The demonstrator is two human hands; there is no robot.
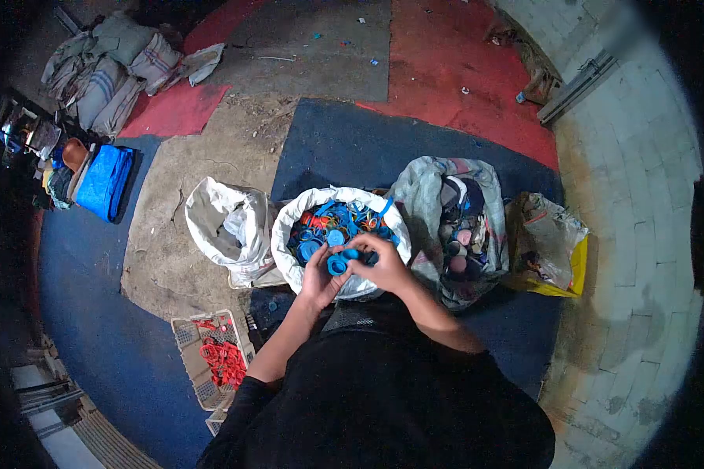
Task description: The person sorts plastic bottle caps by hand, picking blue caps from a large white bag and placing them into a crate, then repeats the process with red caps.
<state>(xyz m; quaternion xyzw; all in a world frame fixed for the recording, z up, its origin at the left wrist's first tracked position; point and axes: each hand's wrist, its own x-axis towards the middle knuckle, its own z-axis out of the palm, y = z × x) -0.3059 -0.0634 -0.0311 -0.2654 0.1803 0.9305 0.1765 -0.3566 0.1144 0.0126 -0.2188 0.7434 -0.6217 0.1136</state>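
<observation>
Both hands are close together over a white sack (285,270) filled with blue, red and orange plastic caps and rings. My left hand (319,283) is closed, its fingers around a blue plastic cap (337,266) with an open ring shape. Pressed up beside it, my right hand (382,270) pinches another blue cap (351,254). A round, lighter blue lid (335,238) lies on the heap just beyond my fingertips. Parts of the held caps are hidden by the fingers.
Left of the filled sack stands a white sack (203,211); to its right are a grey-green sack (422,184) of mixed caps and a yellow bag (577,270). A crate (186,332) holds red pieces. Stuffed sacks (105,86) are piled far left. A block wall (626,234) borders the right.
</observation>
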